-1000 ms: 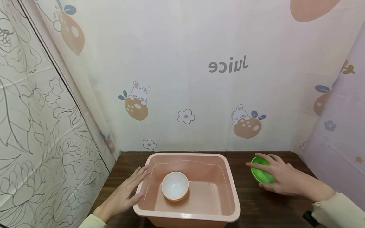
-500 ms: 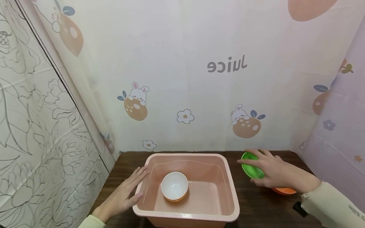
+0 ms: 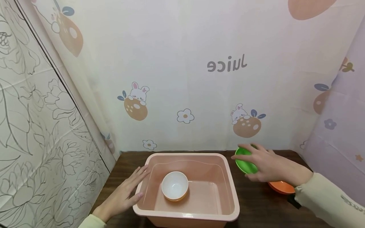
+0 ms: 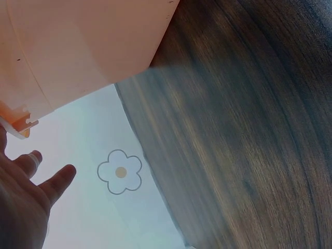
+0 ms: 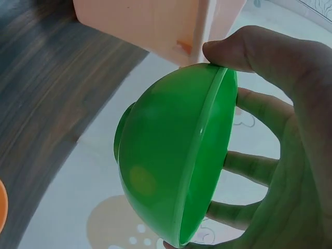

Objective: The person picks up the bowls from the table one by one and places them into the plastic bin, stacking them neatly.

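A green bowl [image 3: 246, 162] is gripped by its rim in my right hand [image 3: 266, 163], just right of the pink basin. In the right wrist view the thumb and fingers span the bowl's rim [image 5: 166, 150], and its base faces away from the palm. My left hand [image 3: 124, 193] rests against the left rim of the pink basin [image 3: 186, 216] with fingers extended. Inside that basin, left of its middle, stands a bowl [image 3: 175, 186] with a white inside and an orange outside. Below my right forearm an orange bowl [image 3: 281, 187] is partly hidden on the table.
The dark wood table [image 3: 251, 202] carries the basin and the orange bowl. Behind it hangs a printed curtain [image 3: 185, 79], with a floral sheet [image 3: 42, 126] on the left side.
My right hand has carried the green bowl leftward and slightly up, closer to the basin. The orange bowl has come into view under the forearm. My left hand stays in place.
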`<act>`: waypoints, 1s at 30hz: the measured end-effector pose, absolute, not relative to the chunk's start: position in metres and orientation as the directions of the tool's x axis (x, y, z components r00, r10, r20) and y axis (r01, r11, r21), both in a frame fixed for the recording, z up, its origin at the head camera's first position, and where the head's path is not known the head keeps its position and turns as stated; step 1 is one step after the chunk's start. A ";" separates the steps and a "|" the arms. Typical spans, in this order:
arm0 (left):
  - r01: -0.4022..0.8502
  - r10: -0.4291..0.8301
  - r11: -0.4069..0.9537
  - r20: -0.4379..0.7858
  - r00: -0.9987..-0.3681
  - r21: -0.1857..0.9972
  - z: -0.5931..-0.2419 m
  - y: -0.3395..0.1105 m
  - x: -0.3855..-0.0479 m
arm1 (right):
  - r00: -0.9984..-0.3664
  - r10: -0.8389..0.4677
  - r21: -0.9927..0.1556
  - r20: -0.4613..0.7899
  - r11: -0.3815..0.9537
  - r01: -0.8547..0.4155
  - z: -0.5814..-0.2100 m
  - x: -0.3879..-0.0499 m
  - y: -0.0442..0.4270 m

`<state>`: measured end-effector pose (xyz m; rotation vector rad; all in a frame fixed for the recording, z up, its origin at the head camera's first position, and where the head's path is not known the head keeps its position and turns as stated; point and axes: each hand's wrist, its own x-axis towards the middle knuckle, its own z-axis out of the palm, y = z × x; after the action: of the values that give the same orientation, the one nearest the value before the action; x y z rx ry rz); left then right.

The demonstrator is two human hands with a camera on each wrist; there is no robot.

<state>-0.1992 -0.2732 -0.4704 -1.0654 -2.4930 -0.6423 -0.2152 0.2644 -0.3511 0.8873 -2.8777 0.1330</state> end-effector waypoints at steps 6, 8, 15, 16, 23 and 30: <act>0.741 0.586 0.614 0.471 -0.659 0.273 -0.471 -0.273 -0.199 | -0.813 -0.564 -0.023 0.148 0.819 -0.573 -0.343 -0.219 0.258; 0.740 0.586 0.615 0.469 -0.661 0.273 -0.471 -0.273 -0.199 | -0.803 -0.575 -0.020 0.159 0.811 -0.585 -0.339 -0.220 0.255; 0.734 0.585 0.627 0.464 -0.665 0.262 -0.468 -0.273 -0.198 | -0.783 -0.597 -0.031 0.175 0.791 -0.611 -0.326 -0.223 0.244; 0.732 0.585 0.630 0.462 -0.667 0.260 -0.469 -0.273 -0.198 | -0.783 -0.597 -0.032 0.174 0.791 -0.611 -0.325 -0.223 0.243; 0.734 0.583 0.624 0.464 -0.666 0.269 -0.470 -0.274 -0.197 | -0.766 -0.620 -0.030 0.170 0.774 -0.633 -0.318 -0.225 0.228; 0.724 0.581 0.636 0.452 -0.677 0.267 -0.469 -0.274 -0.197 | -0.762 -0.628 -0.060 0.158 0.764 -0.642 -0.312 -0.226 0.215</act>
<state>-0.1971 -0.2735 -0.4688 -1.0464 -2.5348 -0.6210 -0.2265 0.2154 -0.3125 1.0228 -2.8290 0.1665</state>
